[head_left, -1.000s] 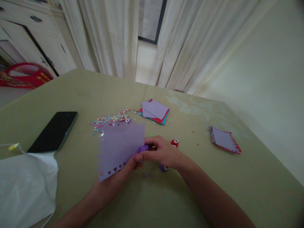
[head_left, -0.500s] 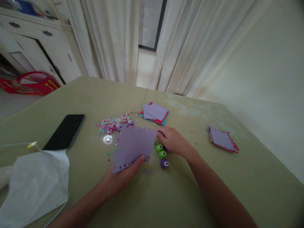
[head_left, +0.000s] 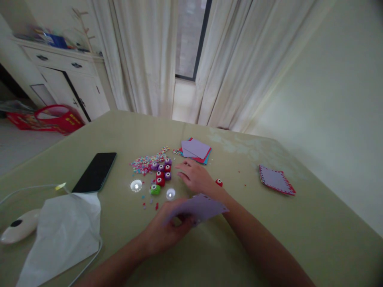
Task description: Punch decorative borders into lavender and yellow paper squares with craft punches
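My left hand grips a purple paper card that is tilted almost edge-on, with small punched shapes along its edges. Beyond it my right hand reaches over the table, fingers stretched to the left and apart, holding nothing I can see. Just left of those fingertips sits a cluster of small eye-topped craft punches: purple, red and green. Another red punch shows behind my right wrist. Loose paper confetti is heaped behind the cluster.
A stack of coloured cards lies at the back; an edge-punched pile is at right. On the left are a phone, a white sheet, a cable and a white oval device. Two shiny round spots lie near the punches.
The purple card has tipped from nearly flat to steeply tilted and come nearer and to the right. My right hand has left its edge and moved left towards the punches. The view has shifted.
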`<state>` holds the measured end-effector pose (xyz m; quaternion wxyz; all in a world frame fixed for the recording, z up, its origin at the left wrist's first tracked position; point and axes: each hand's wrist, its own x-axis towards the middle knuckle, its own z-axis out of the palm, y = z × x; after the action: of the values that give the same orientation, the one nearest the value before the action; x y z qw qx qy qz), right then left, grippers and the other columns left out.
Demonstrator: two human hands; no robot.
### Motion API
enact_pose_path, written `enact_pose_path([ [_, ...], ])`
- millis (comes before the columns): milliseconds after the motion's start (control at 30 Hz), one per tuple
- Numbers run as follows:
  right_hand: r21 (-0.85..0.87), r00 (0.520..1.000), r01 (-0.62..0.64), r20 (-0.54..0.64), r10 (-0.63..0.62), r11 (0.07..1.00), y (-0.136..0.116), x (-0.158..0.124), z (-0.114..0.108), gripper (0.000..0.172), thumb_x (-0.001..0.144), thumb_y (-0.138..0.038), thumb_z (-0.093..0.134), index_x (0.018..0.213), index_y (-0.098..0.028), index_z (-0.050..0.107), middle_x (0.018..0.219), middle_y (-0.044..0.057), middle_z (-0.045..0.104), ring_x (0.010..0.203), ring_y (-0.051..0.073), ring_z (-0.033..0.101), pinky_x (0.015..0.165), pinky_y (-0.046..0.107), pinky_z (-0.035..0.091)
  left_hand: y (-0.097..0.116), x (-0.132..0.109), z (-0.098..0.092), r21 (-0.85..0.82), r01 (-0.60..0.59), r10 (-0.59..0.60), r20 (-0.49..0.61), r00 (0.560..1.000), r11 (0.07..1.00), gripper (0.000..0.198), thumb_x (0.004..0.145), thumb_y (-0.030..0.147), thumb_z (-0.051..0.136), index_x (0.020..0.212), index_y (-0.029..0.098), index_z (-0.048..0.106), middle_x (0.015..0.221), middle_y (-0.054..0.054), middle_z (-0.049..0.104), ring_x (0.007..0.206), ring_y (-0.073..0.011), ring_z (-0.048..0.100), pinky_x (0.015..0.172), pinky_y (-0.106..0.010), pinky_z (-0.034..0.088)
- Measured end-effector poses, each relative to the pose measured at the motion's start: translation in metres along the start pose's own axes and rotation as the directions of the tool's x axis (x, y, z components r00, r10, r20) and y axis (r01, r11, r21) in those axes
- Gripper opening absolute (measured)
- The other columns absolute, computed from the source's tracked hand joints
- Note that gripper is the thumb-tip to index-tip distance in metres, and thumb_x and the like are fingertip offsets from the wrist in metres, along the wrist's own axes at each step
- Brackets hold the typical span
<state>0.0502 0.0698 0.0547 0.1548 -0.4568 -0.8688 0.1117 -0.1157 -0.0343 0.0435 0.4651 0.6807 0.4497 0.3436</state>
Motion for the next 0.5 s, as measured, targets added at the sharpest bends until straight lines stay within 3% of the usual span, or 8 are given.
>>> enact_pose_path([
  [100,0.021,0.995,0.077,0.060,-0.078,0.997,-0.009,0.012,0.010,0.031,0.102,-0.032,0.063,0.131,-0.025,0.069,0.128,0.011,0.063,0.116,0.027,0.061,0.101,0.036,0.049,-0.002,0.000,-0.003,-0.106,0.044,-0.031,0.121,0.992,0.993,0.021,0.092,0.033,0.060,0.083,0.023,0.077,0.078,-0.001,0.081,0.076,-0.0210,0.078,0.070,-0.028,0.062],
  [200,-0.003,0.990,0.070,0.122,-0.069,0.998,-0.009,0.017,0.016,0.032,0.094,-0.030,0.073,0.126,-0.023,0.071,0.130,0.012,0.064,0.118,0.030,0.061,0.103,0.037,0.048,-0.009,0.000,-0.002,-0.186,0.151,-0.126,0.144,0.982,0.971,0.020,0.091,0.037,0.064,0.088,0.021,0.077,0.078,-0.003,0.080,0.073,-0.0211,0.077,0.069,-0.029,0.061],
  [300,0.001,0.987,0.031,0.160,-0.031,1.000,-0.004,0.013,0.017,0.026,0.092,-0.026,0.073,0.117,-0.020,0.072,0.119,0.013,0.072,0.111,0.033,0.064,0.098,0.040,0.050,-0.017,0.002,0.001,-0.304,0.260,-0.223,0.151,0.963,0.917,0.025,0.088,0.044,0.069,0.089,0.020,0.076,0.082,-0.005,0.081,0.074,-0.0212,0.076,0.070,-0.029,0.060],
  [400,0.086,0.988,-0.029,0.156,0.015,0.996,-0.001,0.002,0.014,0.012,0.091,-0.027,0.072,0.101,-0.020,0.074,0.100,0.011,0.075,0.094,0.030,0.067,0.087,0.038,0.052,-0.019,0.006,0.000,-0.357,0.281,-0.271,0.078,0.959,0.891,0.032,0.086,0.051,0.070,0.078,0.020,0.075,0.076,-0.005,0.080,0.072,-0.0215,0.075,0.069,-0.029,0.060],
  [500,0.229,0.997,-0.002,0.081,-0.017,0.974,0.002,-0.011,0.003,0.012,0.087,-0.027,0.075,0.096,-0.019,0.072,0.099,0.007,0.073,0.087,0.023,0.066,0.080,0.032,0.052,-0.018,0.010,-0.008,-0.359,0.243,-0.300,-0.114,0.947,0.901,0.037,0.084,0.055,0.069,0.069,0.021,0.074,0.074,-0.005,0.081,0.071,-0.0219,0.075,0.073,-0.031,0.060],
])
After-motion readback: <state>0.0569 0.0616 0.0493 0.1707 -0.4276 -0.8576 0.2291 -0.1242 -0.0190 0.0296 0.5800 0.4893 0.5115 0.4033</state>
